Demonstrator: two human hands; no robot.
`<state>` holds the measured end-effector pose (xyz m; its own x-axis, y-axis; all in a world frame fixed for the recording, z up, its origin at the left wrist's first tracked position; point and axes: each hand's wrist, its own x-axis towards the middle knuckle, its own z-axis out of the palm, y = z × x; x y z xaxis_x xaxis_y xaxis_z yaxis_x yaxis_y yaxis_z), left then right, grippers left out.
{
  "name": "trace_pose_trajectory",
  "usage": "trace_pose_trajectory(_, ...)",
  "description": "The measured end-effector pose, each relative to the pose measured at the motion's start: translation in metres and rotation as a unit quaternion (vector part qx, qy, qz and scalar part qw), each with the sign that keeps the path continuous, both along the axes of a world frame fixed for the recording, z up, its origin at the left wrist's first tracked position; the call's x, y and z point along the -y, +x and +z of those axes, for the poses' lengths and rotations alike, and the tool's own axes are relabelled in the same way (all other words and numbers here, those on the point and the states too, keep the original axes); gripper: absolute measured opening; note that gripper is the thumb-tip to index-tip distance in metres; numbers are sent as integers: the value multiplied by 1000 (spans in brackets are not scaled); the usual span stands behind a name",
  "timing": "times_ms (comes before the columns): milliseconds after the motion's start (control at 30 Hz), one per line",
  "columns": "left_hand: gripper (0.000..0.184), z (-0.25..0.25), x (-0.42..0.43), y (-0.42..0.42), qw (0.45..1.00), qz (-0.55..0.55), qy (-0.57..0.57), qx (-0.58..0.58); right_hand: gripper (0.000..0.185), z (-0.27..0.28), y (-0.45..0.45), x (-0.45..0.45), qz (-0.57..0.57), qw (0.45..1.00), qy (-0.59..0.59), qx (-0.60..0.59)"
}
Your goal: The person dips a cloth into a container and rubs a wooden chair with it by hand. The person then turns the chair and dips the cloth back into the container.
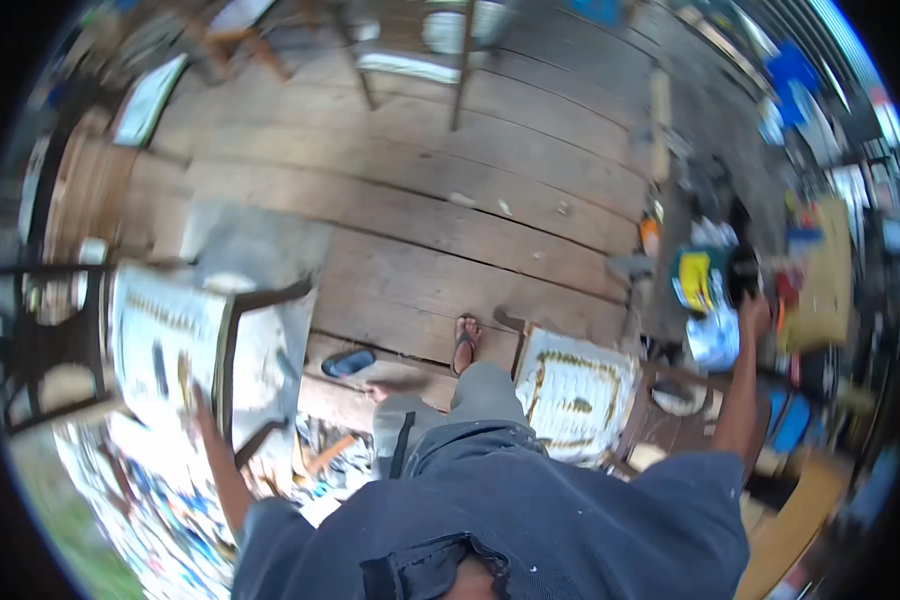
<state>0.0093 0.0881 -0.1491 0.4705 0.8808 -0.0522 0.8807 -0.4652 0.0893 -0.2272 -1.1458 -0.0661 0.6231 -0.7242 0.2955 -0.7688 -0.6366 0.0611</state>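
At the left side of the view, the left hand is positioned at the white seat of a dark-framed chair; motion blur obscures the fingers, so whether they grip an item or only touch the seat cannot be determined. On the opposite side, the right arm is extended outward, and the right hand is located at a dark object; its finger spacing and any grip cannot be determined. Adjacent to that object, toward the person's midline, is a yellow-and-black package, with a pale blue-white bundle just below it in the view. A second white seat, bearing a brown patterned border, is located beside the person's right leg. Ahead of the legs extends a plank floor, on which one loose slipper lies near the left foot.
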Motion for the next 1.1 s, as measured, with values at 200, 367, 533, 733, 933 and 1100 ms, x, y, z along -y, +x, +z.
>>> trace_pose_trajectory(200, 139, -18, 28, -34, 993, 13, -39, 112, 56, -18, 69, 18, -58, 990, 38, 124)
trace_pose_trajectory(367, 125, 53, 80, -48, 984, 36, -82, 151, 52, -48, 185, -125, 2, 878, 407, 253)
trace_pose_trajectory(533, 103, 68, 30, -64, 963, -39, 37, 264, 42, -43, 346, -339, 88, 545, 798, 241)
trace_pose_trajectory(733, 79, 47, -75, -25, 945, -147, 89, 279, 37, 19, 441, -744, 342, 427, 836, 48)
trace_pose_trajectory(933, 75, 40, -84, -21, 946, -125, 40, 297, 32, 46, 457, -1033, 483, 420, 767, -44)
trace_pose_trajectory(1100, 70, 45, -83, -23, 938, -110, 46, 324, 29, 62, 495, -1183, 627, 413, 656, -81)
